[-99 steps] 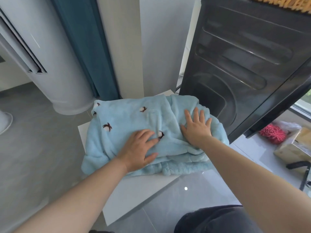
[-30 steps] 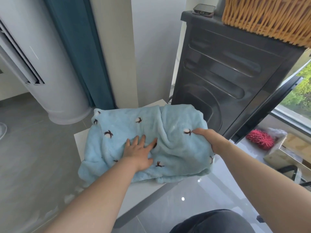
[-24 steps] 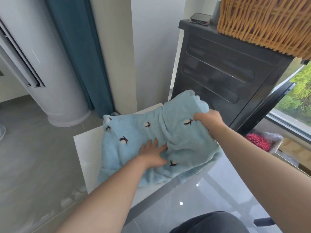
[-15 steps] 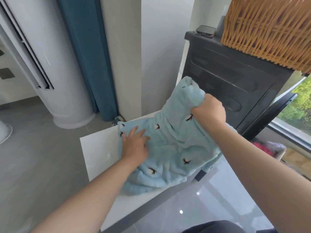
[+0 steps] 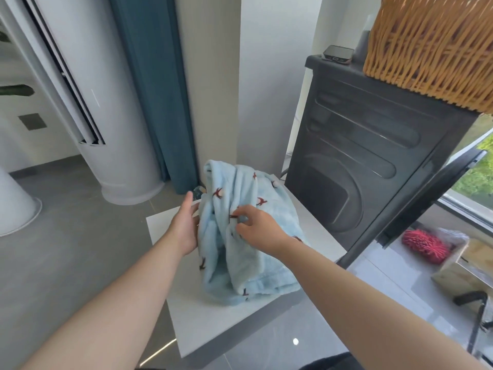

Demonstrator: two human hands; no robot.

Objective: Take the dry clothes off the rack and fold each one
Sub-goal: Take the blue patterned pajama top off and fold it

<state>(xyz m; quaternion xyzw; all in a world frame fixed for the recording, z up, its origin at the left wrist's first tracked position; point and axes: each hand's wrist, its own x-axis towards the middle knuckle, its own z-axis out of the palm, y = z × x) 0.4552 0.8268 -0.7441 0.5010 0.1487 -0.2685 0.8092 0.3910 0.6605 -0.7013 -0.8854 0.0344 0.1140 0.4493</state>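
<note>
The light blue fleece garment (image 5: 256, 263), dotted with small dark red motifs, lies on the white table (image 5: 213, 324) at the middle of the view. It is gathered into a narrow bundle that runs from 12 o'clock to 6 o'clock. Half a second ago it lay wider, with its right part lifted toward 1 o'clock. That part has since come over to the left and now lies on top of the rest.

The left hand (image 5: 184, 227) is at 9 o'clock of the bundle, its fingers straight and its palm flat against the cloth's left flank. Earlier it pressed down on top of the cloth. The right hand (image 5: 260, 228) sits on the upper middle of the bundle, fingers curled, and pinches a fold beside one of the red motifs. Before, it was a tight fist holding the raised edge up in the air. Three seconds back, both hands lay flat on the garment, which was spread across the table.

A dark machine (image 5: 373, 169) stands at 2 o'clock of the garment, just beside the table. A wicker basket (image 5: 432, 44) sits on top of it at 1 o'clock. A teal curtain (image 5: 152, 89) hangs at 11 o'clock and a white column unit (image 5: 106, 129) stands at 10 o'clock. A red bristly thing (image 5: 424, 245) lies at 3 o'clock, well apart from the garment.
</note>
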